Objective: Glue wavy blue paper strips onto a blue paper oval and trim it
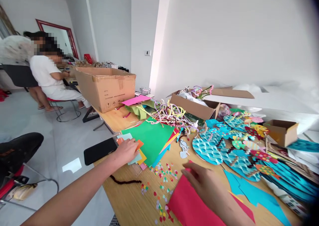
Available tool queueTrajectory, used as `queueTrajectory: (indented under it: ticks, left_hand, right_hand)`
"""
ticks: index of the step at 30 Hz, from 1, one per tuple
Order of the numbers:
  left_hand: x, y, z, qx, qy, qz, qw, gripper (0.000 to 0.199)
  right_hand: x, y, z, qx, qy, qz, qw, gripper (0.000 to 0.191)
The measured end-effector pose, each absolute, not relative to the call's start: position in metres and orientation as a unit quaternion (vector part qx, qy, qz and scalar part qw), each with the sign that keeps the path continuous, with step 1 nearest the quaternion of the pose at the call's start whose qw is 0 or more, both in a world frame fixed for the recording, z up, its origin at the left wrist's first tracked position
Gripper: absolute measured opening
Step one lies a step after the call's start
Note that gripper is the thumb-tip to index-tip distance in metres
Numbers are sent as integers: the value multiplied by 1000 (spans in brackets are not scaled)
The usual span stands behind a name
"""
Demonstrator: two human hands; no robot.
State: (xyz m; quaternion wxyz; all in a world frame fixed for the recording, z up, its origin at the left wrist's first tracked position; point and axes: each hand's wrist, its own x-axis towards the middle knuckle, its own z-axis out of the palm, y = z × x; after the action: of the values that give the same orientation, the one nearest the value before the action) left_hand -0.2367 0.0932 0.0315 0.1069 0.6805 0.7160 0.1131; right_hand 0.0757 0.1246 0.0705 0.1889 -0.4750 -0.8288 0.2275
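Note:
My left hand (127, 151) reaches over a small pile of coloured paper pieces at the table's left edge. Its fingers are bent onto an orange paper piece (140, 145), and their tips are partly hidden. Pale blue paper (127, 136) and yellow paper (142, 157) lie around it. My right hand (203, 184) is over a red paper sheet (185, 199), loosely curved with the fingers apart and nothing visible in them. Between the hands, tiny coloured paper cut-outs (164, 173) are scattered on the table. A green sheet (149, 138) tops a stack of coloured sheets beyond my left hand.
A black phone (99, 150) lies at the left edge. Behind stand a large cardboard box (107, 90) and tangled pipe cleaners (166, 111). Blue wavy-patterned discs (206, 149) and paper fish (264, 155) crowd the right. Two people are at the far left.

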Motion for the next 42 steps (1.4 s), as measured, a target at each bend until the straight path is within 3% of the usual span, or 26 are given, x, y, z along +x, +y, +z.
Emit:
queueTrajectory:
  ticks: [5,9,15,20,24,29,32,37,40,42]
  left_hand:
    - [-236,88,29,676,733,62,46,25]
    - [-234,87,28,672,739,40,18,24]
    - [-231,86,29,672,740,25,6,27]
    - [-232,85,27,678,735,27,2,28]
    - [-233,84,25,685,728,33,-7,29]
    - [-234,82,25,685,728,29,-14,28]
    - [-234,81,26,685,728,21,-14,28]
    - [-235,82,27,683,730,5,-16,26]
    - [-236,84,29,685,728,-4,-15,26]
    - [-236,85,30,688,725,-13,-14,26]
  right_hand:
    - [-39,172,73,-411,-882,196,118,21]
    - [-104,196,57,-446,-872,184,84,21]
    - [-156,207,39,-548,-817,173,44,46]
    - [-162,216,31,-577,-790,205,26,29]
    - [-162,219,29,-573,-784,227,75,22]
    - [-159,205,40,-539,-780,212,238,8]
    - [-140,198,57,-520,-763,212,320,9]
    - [-48,192,87,-487,-739,250,392,20]
    - [36,176,95,-442,-698,422,374,39]
    - [92,159,94,-483,-656,464,348,47]
